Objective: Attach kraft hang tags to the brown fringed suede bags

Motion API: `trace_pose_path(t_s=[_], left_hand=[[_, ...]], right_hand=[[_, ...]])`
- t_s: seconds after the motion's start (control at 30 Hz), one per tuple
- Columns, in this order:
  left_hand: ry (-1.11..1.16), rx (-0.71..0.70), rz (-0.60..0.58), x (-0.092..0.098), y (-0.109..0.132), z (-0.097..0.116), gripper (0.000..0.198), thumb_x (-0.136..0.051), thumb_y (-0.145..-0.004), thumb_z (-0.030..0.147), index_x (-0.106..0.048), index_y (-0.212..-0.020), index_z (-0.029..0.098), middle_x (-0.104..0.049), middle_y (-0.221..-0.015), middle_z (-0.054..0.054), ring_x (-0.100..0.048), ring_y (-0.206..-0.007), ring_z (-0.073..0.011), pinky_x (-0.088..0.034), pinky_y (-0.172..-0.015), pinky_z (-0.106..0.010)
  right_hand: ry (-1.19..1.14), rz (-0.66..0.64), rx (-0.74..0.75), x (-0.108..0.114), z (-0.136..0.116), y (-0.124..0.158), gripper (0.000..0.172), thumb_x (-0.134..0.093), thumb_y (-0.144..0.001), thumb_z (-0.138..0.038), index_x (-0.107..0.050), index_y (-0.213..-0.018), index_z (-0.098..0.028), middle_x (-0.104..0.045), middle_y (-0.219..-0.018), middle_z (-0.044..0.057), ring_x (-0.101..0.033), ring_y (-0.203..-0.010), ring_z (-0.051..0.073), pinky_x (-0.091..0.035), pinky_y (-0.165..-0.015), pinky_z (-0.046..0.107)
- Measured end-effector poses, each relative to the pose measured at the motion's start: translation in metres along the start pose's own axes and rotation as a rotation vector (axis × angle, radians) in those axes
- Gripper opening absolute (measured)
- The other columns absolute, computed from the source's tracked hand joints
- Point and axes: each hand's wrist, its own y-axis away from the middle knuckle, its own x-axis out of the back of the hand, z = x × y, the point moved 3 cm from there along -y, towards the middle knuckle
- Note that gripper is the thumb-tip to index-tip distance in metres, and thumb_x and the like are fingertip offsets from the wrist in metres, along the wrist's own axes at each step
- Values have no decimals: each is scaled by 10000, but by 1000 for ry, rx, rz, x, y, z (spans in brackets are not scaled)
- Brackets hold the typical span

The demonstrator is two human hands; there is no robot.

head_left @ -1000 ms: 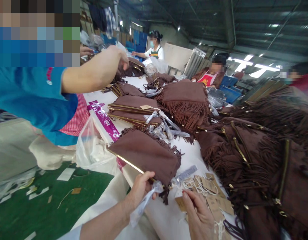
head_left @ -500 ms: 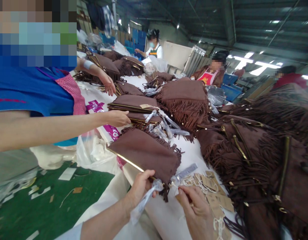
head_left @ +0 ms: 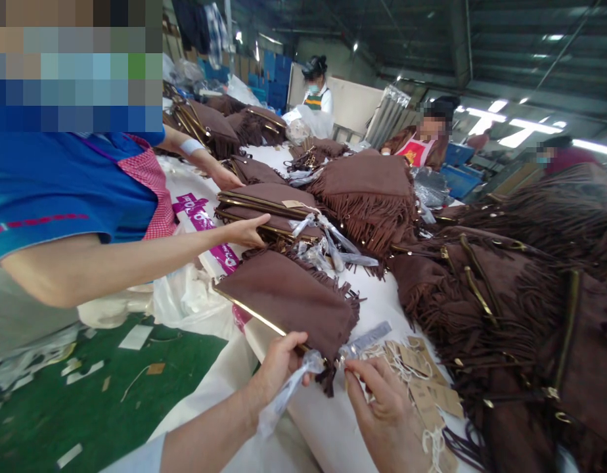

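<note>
A brown fringed bag [head_left: 288, 295] with a gold zipper edge lies on the white-covered table. My left hand [head_left: 281, 368] grips its near corner, thumb on top and fingers beneath. A plastic-wrapped strap end [head_left: 288, 394] hangs over that hand. My right hand [head_left: 382, 401] is closed in a pinch beside the bag's corner, near a small metal fitting [head_left: 340, 360] and another plastic-wrapped piece [head_left: 367, 340]. What its fingertips hold is too small to make out. Tan hang tags [head_left: 424, 374] with white strings lie just past my right hand.
At left, a co-worker in blue has a hand [head_left: 251, 231] on stacked brown bags [head_left: 274, 197]. More fringed bags [head_left: 365, 197] are piled ahead and a large heap [head_left: 505, 315] is at right. Paper scraps [head_left: 136, 337] litter the green floor. Other people stand farther back.
My right hand's fingertips have moved slightly left, closer to the bag's corner. The co-worker's hands have shifted right along the stacked bags. My left hand keeps its grip.
</note>
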Motion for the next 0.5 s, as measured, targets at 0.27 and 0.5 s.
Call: trace_pose_path(t_s=[0.27, 0.5], left_hand=[[100, 15, 34, -12, 10, 10, 249, -474, -727, 262, -569, -591, 76, -542, -416, -47, -404, -272, -87, -316, -319, -196], [145, 50, 79, -16, 14, 15, 243, -448, -750, 209, -550, -566, 90, -517, -393, -30, -396, -269, -83, -311, -322, -190]], right_hand=[[114, 81, 101, -8, -5, -2, 92, -527, -804, -216, -599, -858, -197, -589, -714, 27, -548, -639, 150, -404, -588, 271], [328, 180, 353, -10, -8, -5, 125, -568, -769, -156, -601, -889, -160, -614, -680, 39, -559, -617, 150, -400, -596, 289]])
